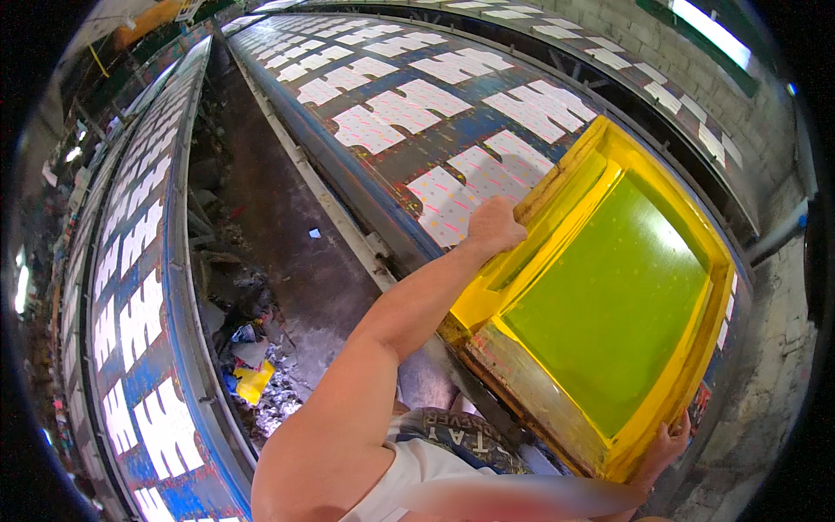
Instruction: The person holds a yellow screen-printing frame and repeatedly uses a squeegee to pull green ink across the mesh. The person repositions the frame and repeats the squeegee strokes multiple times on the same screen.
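Nearest, left arm [365, 348] extends; its left hand [497, 228] grasps the yellow frame [609, 304] at its far side, right hand [668, 442] its near corner, probably for balance, above the table [378, 174]'s left edge.

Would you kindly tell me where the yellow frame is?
At right in the head view, the yellow frame is held between left hand and right hand, near patterned white pieces.
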The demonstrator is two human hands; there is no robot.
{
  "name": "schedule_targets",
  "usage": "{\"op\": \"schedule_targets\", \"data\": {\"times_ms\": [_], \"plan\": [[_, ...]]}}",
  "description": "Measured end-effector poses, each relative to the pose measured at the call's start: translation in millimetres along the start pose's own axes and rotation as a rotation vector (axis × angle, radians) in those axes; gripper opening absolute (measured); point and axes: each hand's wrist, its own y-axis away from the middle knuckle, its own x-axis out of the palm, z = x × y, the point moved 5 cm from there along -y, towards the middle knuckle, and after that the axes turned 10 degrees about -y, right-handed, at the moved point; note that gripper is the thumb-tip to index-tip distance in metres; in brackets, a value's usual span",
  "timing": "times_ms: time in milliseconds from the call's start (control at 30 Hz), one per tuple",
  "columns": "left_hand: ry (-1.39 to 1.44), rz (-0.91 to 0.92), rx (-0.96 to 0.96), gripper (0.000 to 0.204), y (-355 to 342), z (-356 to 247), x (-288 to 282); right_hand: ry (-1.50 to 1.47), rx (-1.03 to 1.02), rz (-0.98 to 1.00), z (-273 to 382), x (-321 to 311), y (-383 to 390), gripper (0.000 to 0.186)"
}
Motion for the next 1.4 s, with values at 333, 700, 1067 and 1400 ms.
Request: {"op": "schedule_targets", "data": {"times_ms": [333, 700, 1067, 1400], "plan": [[0.07, -0.314, 0.037, 0.033, -11.4, 142.9, -143.5, 0.007, -0.436, -0.087, 150.8, 73.7, 68.8, 0.064], [0.272, -0.279, -0.039, 0.023, -38.6, 301.5, -263.4, 0.085, -0.384, -0.065, 286.3, 204.7, 126.3, 0.057], [0.191, -0.312, -0.056, 0.024, -166.9, 407.1, -320.7, 0.119, -0.229, -0.062, 359.2, 390.6, 120.8, 0.052], [0.166, -0.364, -0.069, 0.02, -295.1, 500.5, -390.4, -0.133, -0.451, -0.003, 419.3, 551.7, 106.5, 0.053]]}}
